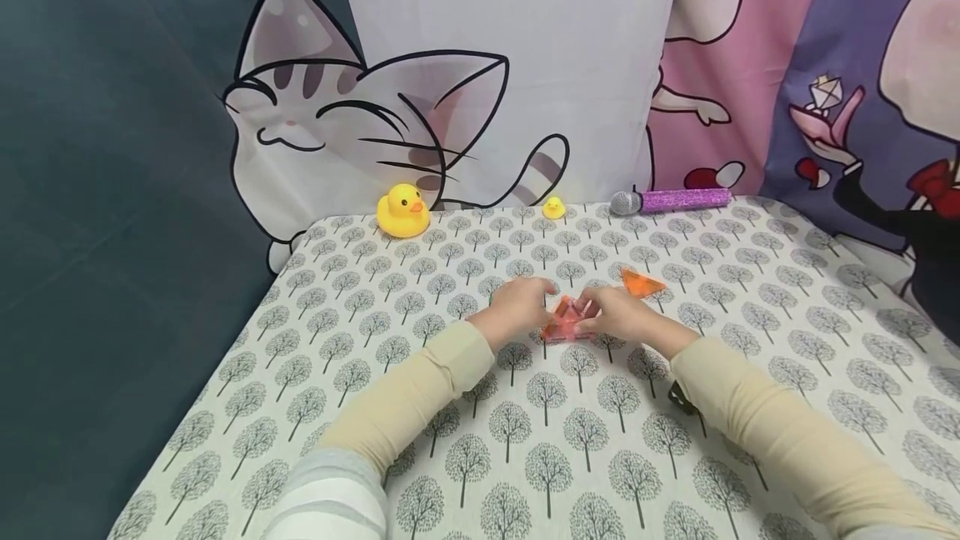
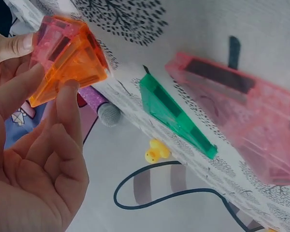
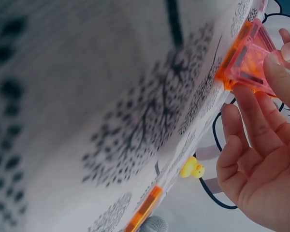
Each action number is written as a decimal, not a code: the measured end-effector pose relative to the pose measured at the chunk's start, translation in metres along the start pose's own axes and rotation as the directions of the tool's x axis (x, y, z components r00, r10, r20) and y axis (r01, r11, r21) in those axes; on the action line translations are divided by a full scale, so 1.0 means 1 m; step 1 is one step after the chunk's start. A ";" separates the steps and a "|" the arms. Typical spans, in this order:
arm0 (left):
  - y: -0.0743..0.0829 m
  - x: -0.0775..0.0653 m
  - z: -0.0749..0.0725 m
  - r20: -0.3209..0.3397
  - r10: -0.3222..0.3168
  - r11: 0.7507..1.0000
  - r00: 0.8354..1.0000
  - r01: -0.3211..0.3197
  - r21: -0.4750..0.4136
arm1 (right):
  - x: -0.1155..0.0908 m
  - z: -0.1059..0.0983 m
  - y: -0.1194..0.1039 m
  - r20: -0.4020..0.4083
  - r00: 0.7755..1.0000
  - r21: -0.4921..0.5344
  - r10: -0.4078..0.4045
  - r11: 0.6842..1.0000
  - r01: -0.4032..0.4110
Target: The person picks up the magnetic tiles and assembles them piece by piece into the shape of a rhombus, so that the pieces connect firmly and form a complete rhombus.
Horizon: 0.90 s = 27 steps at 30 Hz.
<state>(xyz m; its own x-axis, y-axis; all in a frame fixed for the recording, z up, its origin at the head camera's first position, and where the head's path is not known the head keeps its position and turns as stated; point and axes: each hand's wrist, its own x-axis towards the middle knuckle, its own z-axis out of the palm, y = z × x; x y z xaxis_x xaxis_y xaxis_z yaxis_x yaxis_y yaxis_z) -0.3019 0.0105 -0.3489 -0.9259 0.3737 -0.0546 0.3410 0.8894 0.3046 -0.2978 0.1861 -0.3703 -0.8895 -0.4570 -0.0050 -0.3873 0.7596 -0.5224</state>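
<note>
Patterned cloth (image 1: pixel 420 407), microphone (image 1: pixel 671 202), hands (image 1: pixel 522 304) (image 1: pixel 618 313) gripping tiles (image 2: pixel 79 63) — sleeve (image 1: pixel 757 415) overlapping something (image 1: pixel 681 400), unclear

And here's the block (image 1: pixel 561 327), left hand (image 1: pixel 516 307) on its left, right hand (image 1: pixel 621 313) on its right! A loose tile (image 1: pixel 642 283) lies behind-right of it on the table (image 1: pixel 420 473); farther back, one duck (image 1: pixel 403 213) behind-left, another duck (image 1: pixel 553 208) straight behind, microphone (image 1: pixel 675 201) behind-right.

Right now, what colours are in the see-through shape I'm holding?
The see-through shape is pink and orange, showing best in the left wrist view.
</note>
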 end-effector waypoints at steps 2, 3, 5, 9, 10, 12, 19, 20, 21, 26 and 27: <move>0.002 0.001 0.000 0.001 0.008 1.000 1.000 -0.008 0.014 | -0.001 -0.003 0.002 0.004 1.000 -0.006 0.002 1.000 -0.002; 0.003 0.002 0.001 0.002 0.011 1.000 1.000 -0.011 0.014 | -0.002 -0.004 0.003 0.005 1.000 -0.013 0.008 1.000 -0.008; 0.005 0.003 0.001 -0.001 0.017 1.000 1.000 -0.017 0.021 | -0.003 -0.005 0.004 0.006 1.000 -0.022 0.011 1.000 -0.011; 0.008 0.004 0.003 -0.009 0.015 1.000 1.000 -0.015 -0.004 | -0.005 -0.007 0.006 0.005 1.000 -0.036 0.013 0.999 -0.013; 0.009 0.004 0.004 -0.012 0.014 1.000 1.000 -0.014 -0.008 | -0.006 -0.007 0.007 0.002 1.000 -0.038 0.013 0.999 -0.013; 0.009 0.004 0.005 -0.014 0.010 1.000 1.000 -0.011 -0.019 | -0.008 -0.008 0.009 0.000 1.000 -0.042 0.003 0.999 -0.003; 0.009 0.006 0.006 -0.004 0.008 1.000 1.000 -0.008 -0.022 | -0.011 -0.010 0.013 0.006 1.000 -0.034 -0.006 0.999 0.006; 0.009 0.005 0.006 0.000 0.008 1.000 1.000 -0.008 -0.025 | -0.012 -0.011 0.014 0.004 1.000 -0.037 -0.004 0.999 0.004; 0.009 0.005 0.006 0.001 0.009 1.000 1.000 -0.009 -0.029 | -0.012 -0.011 0.015 0.006 1.000 -0.038 -0.004 0.999 0.004; 0.009 0.006 0.005 0.006 0.010 1.000 1.000 -0.010 -0.023 | -0.013 -0.013 0.016 0.025 1.000 -0.046 0.003 0.999 -0.002; 0.009 0.006 0.005 0.006 0.010 1.000 1.000 -0.010 -0.018 | -0.014 -0.014 0.016 0.032 0.999 -0.045 0.003 0.999 -0.001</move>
<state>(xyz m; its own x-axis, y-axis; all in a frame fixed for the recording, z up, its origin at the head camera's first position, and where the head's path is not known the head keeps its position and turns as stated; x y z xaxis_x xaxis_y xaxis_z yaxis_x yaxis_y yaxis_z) -0.3032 0.0224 -0.3507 -0.9215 0.3841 -0.0570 0.3471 0.8806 0.3226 -0.2952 0.2107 -0.3666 -0.8823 -0.4695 -0.0339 -0.3967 0.7804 -0.4834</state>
